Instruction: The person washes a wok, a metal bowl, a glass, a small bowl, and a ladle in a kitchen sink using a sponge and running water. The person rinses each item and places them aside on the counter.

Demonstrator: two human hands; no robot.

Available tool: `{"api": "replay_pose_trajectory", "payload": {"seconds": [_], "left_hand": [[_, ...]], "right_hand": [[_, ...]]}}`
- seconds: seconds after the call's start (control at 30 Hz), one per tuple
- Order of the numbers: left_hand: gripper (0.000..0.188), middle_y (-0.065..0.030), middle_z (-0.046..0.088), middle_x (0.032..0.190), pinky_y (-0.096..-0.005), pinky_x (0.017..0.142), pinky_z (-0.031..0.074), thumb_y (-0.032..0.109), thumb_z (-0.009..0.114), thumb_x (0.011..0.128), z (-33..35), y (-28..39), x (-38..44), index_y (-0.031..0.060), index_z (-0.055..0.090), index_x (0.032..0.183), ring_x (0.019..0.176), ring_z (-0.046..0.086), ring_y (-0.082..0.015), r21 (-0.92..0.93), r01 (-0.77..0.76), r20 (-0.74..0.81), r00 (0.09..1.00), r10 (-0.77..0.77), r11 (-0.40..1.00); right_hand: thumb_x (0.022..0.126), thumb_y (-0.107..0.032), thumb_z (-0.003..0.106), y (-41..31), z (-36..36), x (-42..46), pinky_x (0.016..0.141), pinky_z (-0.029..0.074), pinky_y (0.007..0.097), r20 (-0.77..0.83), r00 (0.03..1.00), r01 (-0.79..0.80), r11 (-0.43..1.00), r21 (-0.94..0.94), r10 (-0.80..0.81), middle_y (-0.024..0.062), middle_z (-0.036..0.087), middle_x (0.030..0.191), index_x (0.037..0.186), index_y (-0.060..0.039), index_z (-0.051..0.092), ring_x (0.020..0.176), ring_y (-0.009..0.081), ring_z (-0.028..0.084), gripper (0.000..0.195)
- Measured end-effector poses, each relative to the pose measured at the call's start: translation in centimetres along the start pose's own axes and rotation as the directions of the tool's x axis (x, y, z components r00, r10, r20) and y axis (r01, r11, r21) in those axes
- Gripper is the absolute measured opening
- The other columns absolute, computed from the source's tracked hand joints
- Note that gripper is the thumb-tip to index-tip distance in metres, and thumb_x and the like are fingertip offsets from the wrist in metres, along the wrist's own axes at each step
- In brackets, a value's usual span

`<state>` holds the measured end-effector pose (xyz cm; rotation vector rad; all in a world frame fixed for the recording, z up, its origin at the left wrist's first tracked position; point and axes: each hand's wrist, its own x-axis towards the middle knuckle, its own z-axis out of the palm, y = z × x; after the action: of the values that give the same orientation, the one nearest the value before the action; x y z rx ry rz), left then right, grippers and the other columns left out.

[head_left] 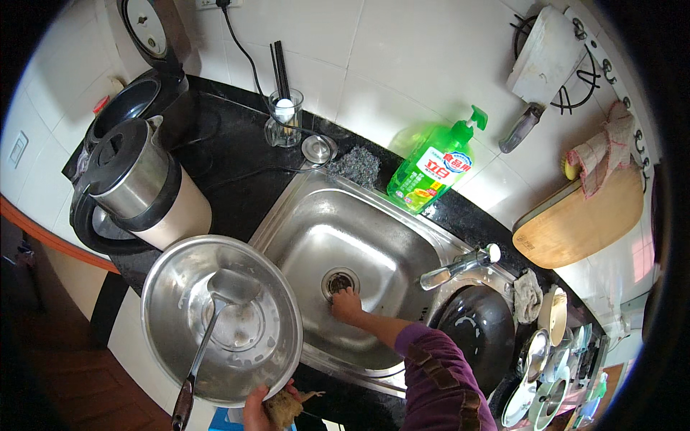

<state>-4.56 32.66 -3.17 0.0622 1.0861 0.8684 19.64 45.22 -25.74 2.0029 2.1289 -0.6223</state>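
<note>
My left hand [257, 408] grips the near rim of a stainless steel basin [161, 334], thumb on the inner side. A spatula [202, 345] with a dark handle rests in the basin, its handle out over the rim. A tan, fibrous scrubber [284, 410] shows by the same hand's fingers; whether they hold it too is unclear. My right hand [346, 307] reaches down into the stainless steel sink [302, 237], fingertips at the drain [340, 281]. The hand itself hides whether anything is between those fingers.
A kettle [156, 188] and an open rice cooker [126, 105] stand left. Along the back are a glass jug [284, 121], a steel-wool scourer [356, 167] and green dish soap [431, 167]. Right are the faucet [458, 266], a black wok [474, 334], a cutting board [582, 226] and a hanging cleaver [544, 59].
</note>
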Motion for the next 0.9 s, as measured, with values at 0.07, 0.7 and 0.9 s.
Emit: {"api": "replay_pose_trajectory", "payload": {"seconds": [0.07, 0.7, 0.9], "left_hand": [[0.042, -0.0145, 0.054, 0.085, -0.0332, 0.067, 0.043, 0.031, 0.042, 0.077, 0.0, 0.0, 0.0, -0.0056, 0.048, 0.097, 0.075, 0.052, -0.0235, -0.003, -0.012, -0.028, 1.000, 0.012, 1.000], [0.046, -0.0111, 0.054, 0.080, -0.0286, 0.066, 0.043, 0.036, 0.055, 0.072, -0.7, -0.8, -0.9, -0.0042, 0.050, 0.094, 0.073, 0.052, -0.0189, 0.208, -0.254, 0.196, 0.957, 0.214, 0.944], [0.038, -0.0087, 0.055, 0.078, -0.0271, 0.067, 0.043, 0.030, 0.056, 0.072, -2.7, -2.1, -2.0, -0.0015, 0.051, 0.093, 0.074, 0.052, -0.0173, 0.270, -0.198, 0.178, 0.972, 0.154, 0.942]], "right_hand": [[0.064, -0.019, 0.051, 0.0, 0.0, 0.2, 0.072, 0.038, 0.0419, 0.012, 1.000, -0.014, 0.998, 0.063, 0.014, 0.0158, 0.053, 0.082, 0.085, -0.0015, 0.052, 0.086, 0.0320, 0.046, 0.028], [0.056, -0.024, 0.065, 2.6, 0.8, 2.0, 0.061, 0.041, 0.0371, -0.047, 0.954, -0.220, 0.801, 0.556, 0.295, 0.0139, 0.051, 0.067, 0.072, -0.0037, 0.044, 0.069, 0.0288, 0.052, 0.033], [0.060, -0.022, 0.060, 1.1, -2.8, -0.7, 0.061, 0.041, 0.0396, -0.176, 0.959, -0.160, 0.934, 0.318, 0.224, 0.0146, 0.051, 0.073, 0.079, -0.0037, 0.042, 0.072, 0.0317, 0.052, 0.033]]}}
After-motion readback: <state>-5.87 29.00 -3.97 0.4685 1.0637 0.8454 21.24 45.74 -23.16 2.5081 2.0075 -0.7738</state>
